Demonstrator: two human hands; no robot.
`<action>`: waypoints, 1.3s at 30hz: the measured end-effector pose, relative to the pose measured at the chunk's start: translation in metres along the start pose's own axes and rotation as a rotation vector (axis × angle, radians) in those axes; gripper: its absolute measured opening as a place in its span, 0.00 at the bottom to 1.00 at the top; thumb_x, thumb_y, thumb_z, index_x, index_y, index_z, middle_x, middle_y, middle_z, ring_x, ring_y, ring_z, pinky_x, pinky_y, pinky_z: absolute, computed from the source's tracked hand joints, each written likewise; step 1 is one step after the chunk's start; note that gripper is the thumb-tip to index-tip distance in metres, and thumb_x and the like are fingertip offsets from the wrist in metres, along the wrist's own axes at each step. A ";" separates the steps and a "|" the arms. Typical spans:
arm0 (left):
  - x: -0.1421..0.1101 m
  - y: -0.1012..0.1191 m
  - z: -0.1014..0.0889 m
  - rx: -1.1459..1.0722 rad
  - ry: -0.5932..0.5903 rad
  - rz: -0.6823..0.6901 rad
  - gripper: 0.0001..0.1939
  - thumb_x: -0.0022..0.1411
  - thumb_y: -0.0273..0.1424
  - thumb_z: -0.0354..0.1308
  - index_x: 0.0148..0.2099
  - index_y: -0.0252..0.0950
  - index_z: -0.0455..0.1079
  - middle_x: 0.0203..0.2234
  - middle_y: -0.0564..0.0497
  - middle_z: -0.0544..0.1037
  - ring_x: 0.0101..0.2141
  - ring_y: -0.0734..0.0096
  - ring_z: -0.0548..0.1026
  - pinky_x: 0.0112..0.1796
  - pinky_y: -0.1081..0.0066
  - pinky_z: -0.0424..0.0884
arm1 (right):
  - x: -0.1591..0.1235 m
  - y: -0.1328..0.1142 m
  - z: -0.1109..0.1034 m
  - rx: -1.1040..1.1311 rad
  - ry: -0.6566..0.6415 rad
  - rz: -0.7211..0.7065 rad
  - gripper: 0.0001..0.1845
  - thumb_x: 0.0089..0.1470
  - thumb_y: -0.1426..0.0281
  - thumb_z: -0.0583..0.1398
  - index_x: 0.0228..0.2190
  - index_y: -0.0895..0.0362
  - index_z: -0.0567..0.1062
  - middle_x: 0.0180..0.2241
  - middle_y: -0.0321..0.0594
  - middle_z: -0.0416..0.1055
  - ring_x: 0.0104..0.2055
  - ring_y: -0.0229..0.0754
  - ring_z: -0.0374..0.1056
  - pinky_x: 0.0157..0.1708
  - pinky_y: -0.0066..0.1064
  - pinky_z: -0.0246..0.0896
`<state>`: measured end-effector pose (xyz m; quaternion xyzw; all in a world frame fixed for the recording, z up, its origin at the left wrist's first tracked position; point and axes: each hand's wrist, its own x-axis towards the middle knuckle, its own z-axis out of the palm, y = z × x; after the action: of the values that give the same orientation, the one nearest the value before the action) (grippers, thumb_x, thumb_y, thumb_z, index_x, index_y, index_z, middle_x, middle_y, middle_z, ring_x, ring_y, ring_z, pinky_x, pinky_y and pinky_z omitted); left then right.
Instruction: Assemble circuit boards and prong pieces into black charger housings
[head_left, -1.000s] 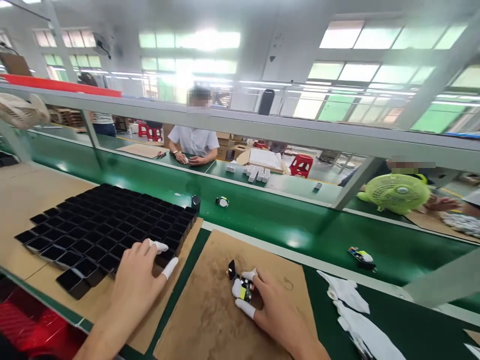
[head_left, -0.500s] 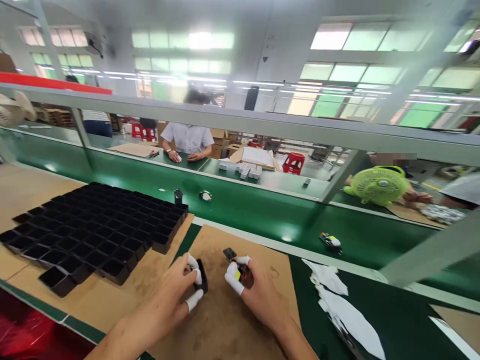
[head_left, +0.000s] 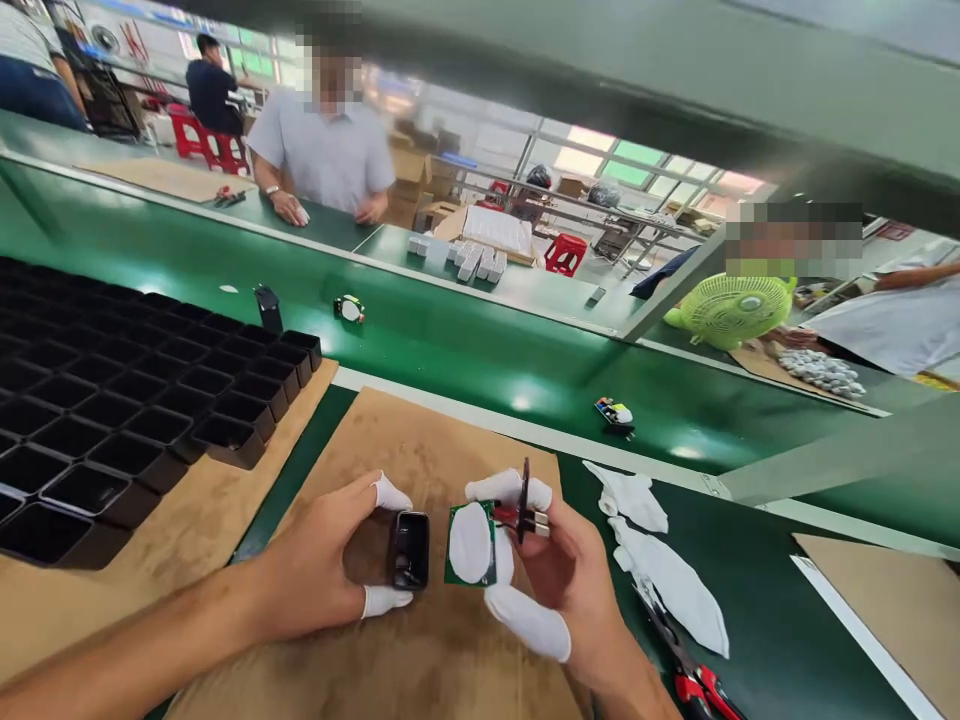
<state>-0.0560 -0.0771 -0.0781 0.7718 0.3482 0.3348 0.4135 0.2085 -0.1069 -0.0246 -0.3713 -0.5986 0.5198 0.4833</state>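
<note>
Black hsg (head_left: 411,551) is sitting low over the ctr of the brown mat (head_left: 442,650), open end facing the operator. LH (head_left: 319,560) is gripping it btwn thumb & fingertip, both w/ white covers. Just right of the hsg, apart from it, PCB (head_left: 470,545) w/ white oval pad is facing the operator. RH (head_left: 566,575) is grasping the PCB assy; black end plate (head_left: 525,505) w/ metal prongs is standing edge-on at the RH fingers, red wire adj. Rows of open black boxes (head_left: 142,400) are occupying the left side. White cloths (head_left: 675,580) are lying at right; red-handled pliers (head_left: 697,680) are resting near them. Beyond the mat, 2 assys, left (head_left: 350,308) & right (head_left: 616,413), are lying on the green channel (head_left: 480,370). Green fan (head_left: 739,305) is standing far right. Co-worker (head_left: 326,150) is facing the far bench.
</note>
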 end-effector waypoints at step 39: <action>-0.005 -0.011 -0.001 -0.124 0.223 0.079 0.30 0.63 0.30 0.79 0.65 0.46 0.75 0.58 0.46 0.86 0.58 0.55 0.86 0.61 0.59 0.81 | -0.011 0.011 -0.008 -0.051 0.032 -0.022 0.31 0.55 0.55 0.76 0.58 0.49 0.83 0.44 0.48 0.82 0.29 0.48 0.76 0.37 0.44 0.81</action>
<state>-0.0623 -0.0767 -0.0883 0.7159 0.3401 0.4553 0.4057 0.2185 -0.1129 -0.0370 -0.3853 -0.6081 0.4931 0.4886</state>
